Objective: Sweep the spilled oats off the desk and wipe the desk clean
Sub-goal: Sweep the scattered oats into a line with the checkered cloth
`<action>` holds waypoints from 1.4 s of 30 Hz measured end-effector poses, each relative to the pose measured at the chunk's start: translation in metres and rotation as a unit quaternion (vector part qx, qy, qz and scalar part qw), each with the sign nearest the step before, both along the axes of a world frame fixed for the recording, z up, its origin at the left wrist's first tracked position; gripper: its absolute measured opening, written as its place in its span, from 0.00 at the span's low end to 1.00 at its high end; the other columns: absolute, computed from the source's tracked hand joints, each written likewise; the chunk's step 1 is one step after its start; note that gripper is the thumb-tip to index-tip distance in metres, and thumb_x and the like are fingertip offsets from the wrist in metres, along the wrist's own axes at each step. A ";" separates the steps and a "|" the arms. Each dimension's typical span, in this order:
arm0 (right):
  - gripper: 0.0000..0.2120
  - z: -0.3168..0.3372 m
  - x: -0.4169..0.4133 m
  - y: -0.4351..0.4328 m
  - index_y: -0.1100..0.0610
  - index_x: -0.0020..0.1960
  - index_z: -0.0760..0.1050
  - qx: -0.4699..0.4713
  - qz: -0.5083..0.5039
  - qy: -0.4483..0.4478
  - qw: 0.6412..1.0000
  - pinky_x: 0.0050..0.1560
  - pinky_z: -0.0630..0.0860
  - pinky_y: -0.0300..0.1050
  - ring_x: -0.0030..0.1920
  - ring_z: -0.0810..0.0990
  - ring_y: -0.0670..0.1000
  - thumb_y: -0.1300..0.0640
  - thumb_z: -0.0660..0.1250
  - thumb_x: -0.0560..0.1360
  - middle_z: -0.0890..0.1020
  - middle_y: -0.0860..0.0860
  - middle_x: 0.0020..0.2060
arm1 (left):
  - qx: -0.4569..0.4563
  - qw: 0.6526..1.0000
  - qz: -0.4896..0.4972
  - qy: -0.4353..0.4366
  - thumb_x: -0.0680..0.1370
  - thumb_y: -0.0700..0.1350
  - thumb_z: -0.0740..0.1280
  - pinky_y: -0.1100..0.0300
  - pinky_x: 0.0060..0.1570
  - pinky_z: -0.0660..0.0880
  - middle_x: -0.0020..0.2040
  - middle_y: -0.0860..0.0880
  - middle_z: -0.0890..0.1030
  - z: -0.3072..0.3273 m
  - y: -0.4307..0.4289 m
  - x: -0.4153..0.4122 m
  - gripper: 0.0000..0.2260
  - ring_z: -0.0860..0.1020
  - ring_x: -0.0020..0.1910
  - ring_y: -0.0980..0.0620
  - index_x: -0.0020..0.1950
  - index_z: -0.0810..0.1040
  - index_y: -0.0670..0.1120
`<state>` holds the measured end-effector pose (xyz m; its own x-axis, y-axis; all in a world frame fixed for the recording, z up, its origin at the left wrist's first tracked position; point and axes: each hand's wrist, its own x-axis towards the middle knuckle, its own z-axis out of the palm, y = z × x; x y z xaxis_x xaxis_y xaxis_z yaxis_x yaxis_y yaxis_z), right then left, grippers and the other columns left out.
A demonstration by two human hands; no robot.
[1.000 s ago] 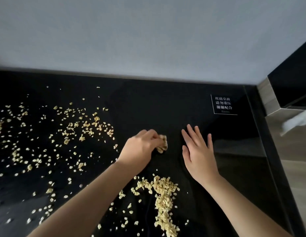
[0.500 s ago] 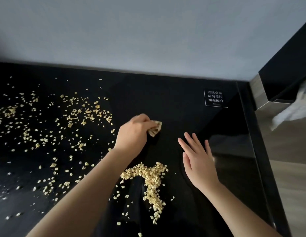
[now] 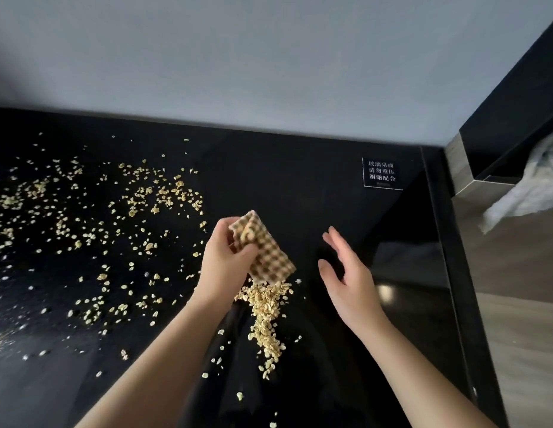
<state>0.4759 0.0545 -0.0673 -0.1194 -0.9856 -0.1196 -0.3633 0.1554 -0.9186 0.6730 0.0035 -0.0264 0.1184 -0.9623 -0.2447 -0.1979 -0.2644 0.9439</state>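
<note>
While left hand (image 3: 226,261) grips one cloth (image 3: 269,254), oats (image 3: 266,307) lie.

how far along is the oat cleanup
Done: some oats are gathered into a pile near the front. In hand: the left hand grips the checked cloth above it; the right hand is open alongside. Left: scattered oats across the left of the desk, then the wipe.

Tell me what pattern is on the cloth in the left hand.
The cloth is brown-and-cream checked, clearest in the head view.

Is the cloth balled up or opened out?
Partly opened: the left hand grips the cloth at its bunched top; the lower half hangs flat above the oat pile.
</note>
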 end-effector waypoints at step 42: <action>0.08 -0.002 0.098 -0.002 0.56 0.54 0.76 0.043 -0.005 0.272 0.961 0.36 0.66 0.29 0.41 0.74 0.45 0.54 0.66 0.76 0.69 0.49 0.55 | 0.160 0.792 -0.307 -0.502 0.60 0.69 0.74 0.27 0.66 0.54 0.76 0.52 0.30 -0.032 0.057 0.129 0.59 0.34 0.76 0.41 0.76 0.36 0.61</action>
<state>0.5742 0.0524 -0.0692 -0.1967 -0.9733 -0.1180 -0.7849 0.2285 -0.5760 0.8015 0.0606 -0.0588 -0.0589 -0.8219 -0.5666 -0.9910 -0.0204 0.1325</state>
